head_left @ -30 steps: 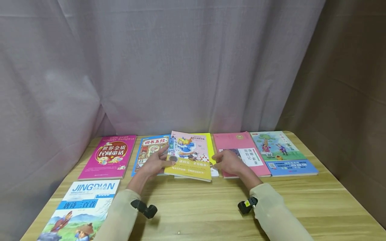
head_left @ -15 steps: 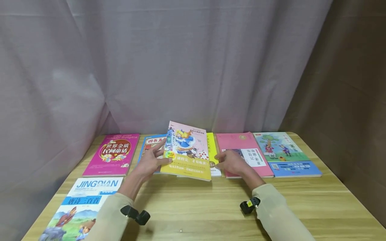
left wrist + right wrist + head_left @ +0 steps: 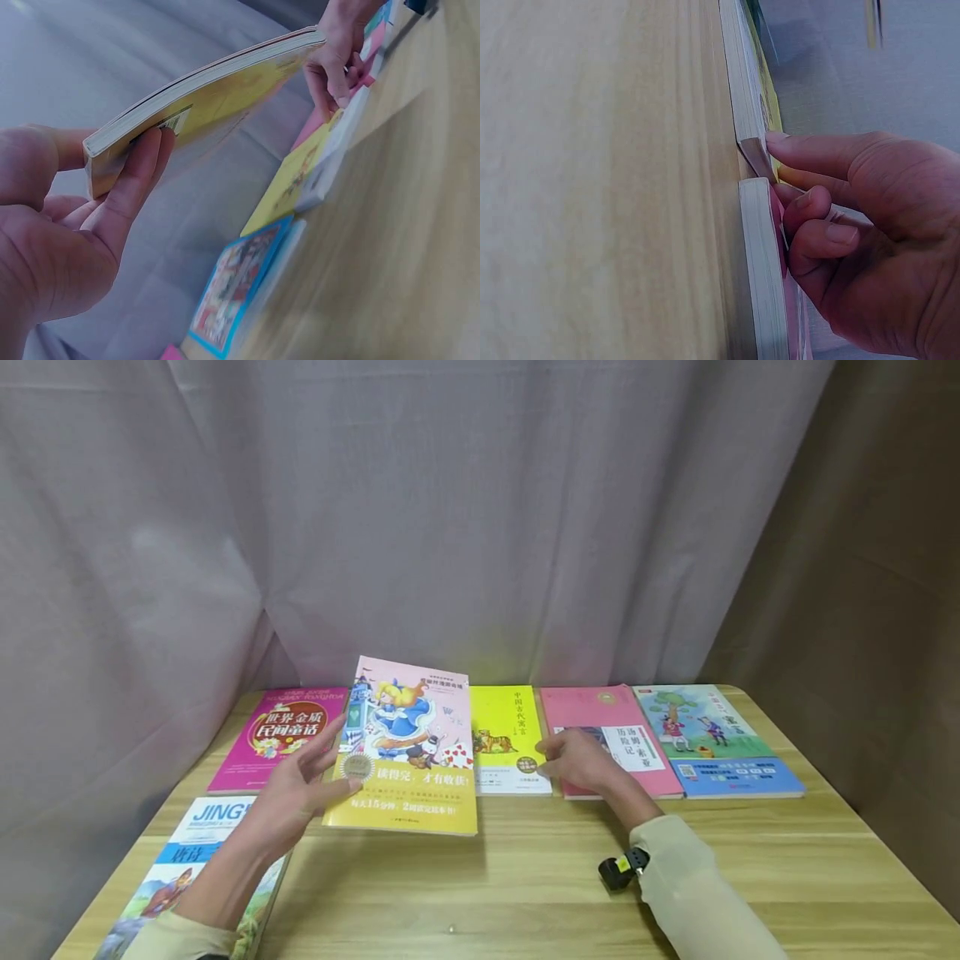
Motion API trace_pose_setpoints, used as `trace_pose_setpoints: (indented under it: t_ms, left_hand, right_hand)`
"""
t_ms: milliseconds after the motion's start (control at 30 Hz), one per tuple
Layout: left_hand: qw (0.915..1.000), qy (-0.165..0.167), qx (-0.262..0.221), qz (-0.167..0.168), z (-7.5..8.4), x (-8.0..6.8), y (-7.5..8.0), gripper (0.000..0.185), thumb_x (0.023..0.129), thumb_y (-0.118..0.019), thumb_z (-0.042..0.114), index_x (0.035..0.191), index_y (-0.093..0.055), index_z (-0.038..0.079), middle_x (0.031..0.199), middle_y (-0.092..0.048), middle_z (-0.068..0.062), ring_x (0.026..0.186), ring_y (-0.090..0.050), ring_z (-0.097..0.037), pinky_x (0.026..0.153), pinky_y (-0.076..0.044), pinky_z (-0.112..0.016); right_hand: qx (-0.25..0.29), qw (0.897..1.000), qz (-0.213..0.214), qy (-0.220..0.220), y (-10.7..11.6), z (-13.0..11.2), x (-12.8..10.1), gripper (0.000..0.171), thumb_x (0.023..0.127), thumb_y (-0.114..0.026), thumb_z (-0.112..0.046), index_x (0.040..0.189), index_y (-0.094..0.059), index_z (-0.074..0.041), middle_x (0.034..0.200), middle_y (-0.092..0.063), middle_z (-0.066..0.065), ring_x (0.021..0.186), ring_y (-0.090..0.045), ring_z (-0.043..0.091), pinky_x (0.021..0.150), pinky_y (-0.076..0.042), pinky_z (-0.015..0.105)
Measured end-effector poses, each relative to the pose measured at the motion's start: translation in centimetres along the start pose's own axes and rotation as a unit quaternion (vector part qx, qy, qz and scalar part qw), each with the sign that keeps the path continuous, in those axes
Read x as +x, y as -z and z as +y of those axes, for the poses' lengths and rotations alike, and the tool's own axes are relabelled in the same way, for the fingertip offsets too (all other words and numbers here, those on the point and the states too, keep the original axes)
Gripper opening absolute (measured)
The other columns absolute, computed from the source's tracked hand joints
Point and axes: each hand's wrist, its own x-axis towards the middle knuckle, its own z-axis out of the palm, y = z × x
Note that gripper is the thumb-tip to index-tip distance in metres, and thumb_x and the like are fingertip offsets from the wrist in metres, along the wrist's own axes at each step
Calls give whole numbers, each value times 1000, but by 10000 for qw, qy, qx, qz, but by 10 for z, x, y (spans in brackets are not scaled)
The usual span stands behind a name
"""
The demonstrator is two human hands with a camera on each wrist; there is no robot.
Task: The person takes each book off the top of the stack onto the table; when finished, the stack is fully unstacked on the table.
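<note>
My left hand (image 3: 285,797) grips the left edge of a pink-and-yellow storybook (image 3: 416,727), a blonde girl in a blue dress on its cover. The book is held up above the table, slightly tilted; in the left wrist view the thumb and fingers (image 3: 139,176) pinch its spine side. My right hand (image 3: 581,764) is at the right edge of a yellow book (image 3: 510,735) with a tiger picture. In the right wrist view its thumb sits at that book's corner, with curled fingers (image 3: 821,244) against the neighbouring pink book (image 3: 769,262).
A magenta book (image 3: 247,760) lies at the back left, a blue-edged book (image 3: 240,277) beside the yellow one, mostly hidden in the head view. A green-and-blue book (image 3: 720,743) lies far right. Nearer, a white-and-blue book (image 3: 187,852) is partly under my left forearm. A grey curtain (image 3: 450,527) hangs behind.
My left hand has lifted the storybook and carried it left and nearer, off the yellow book and over the blue-edged one. The right hand stays at the yellow book's edge.
</note>
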Motion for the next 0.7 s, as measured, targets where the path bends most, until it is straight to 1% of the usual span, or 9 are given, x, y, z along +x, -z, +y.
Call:
trace_pose_setpoints:
  t_ms: [133,233,367,433,467,533,600,667,700]
  left_hand:
    - [9994,190,248,147,-9,-27,11,96,95,-77,17,168,-21,43,177,-16,-17,163,-14,-43,123,-24,-73]
    - [9989,416,108,169,-18,-44,12,96,96,-77,15,169,-20,39,178,-13,-14,162,-14,-44,123,-27,-70]
    - [9946,959,21,393,-33,-59,7,97,93,-81,14,169,-23,33,174,-26,-20,155,-38,-41,116,-49,-48]
    - [9902,1253,330,514,-40,-63,6,99,91,-84,19,169,-25,33,169,-33,-24,149,-46,-42,111,-55,-44]
    - [9886,1356,327,560,-44,-66,6,100,90,-85,18,169,-26,32,167,-36,-27,143,-55,-41,105,-59,-42]
    - [9863,1551,143,536,-51,-71,7,102,89,-86,16,170,-24,31,166,-37,-28,135,-62,-40,102,-61,-47]
    - [9826,1774,-153,535,-57,-75,9,104,88,-86,14,170,-24,29,161,-45,-28,124,-70,-38,96,-63,-50]
    - [9774,1946,-692,452,-62,-79,11,104,89,-84,10,170,-21,27,158,-51,-25,112,-76,-33,90,-65,-50]
    - [9752,2020,-820,396,-65,-81,12,104,90,-84,9,171,-20,26,156,-54,-24,111,-76,-33,91,-64,-51]
  right_hand:
    - [-16,10000,4,-16,1,-2,0,48,91,-83,-14,137,-71,-5,122,-71,12,104,-60,25,87,-52,35]
    - [-9,10000,8,-9,2,-3,0,49,91,-82,-14,137,-70,-4,123,-71,13,105,-60,26,89,-53,36]
    - [35,10000,21,27,3,-4,-1,48,91,-82,-14,136,-70,-2,126,-71,16,106,-61,26,93,-55,41]
    - [52,10000,21,62,3,-3,-1,48,91,-81,-13,136,-70,-1,126,-71,17,107,-62,26,95,-56,43]
    - [55,10000,24,53,3,-3,-1,48,91,-81,-13,136,-70,-1,126,-71,16,107,-62,26,95,-56,43]
    - [52,10000,15,-14,2,-3,-1,48,91,-82,-14,136,-71,-3,124,-71,14,106,-61,26,92,-55,41]
    - [34,10000,-16,-44,2,-3,-2,48,91,-82,-14,136,-71,-3,122,-71,13,105,-60,26,88,-53,38]
    - [24,10000,-21,-69,1,-3,-2,48,91,-82,-15,136,-71,-4,121,-71,12,104,-59,26,87,-52,37]
    - [27,10000,-25,-55,1,-2,-1,48,91,-82,-15,136,-71,-4,122,-71,13,104,-60,26,88,-53,37]
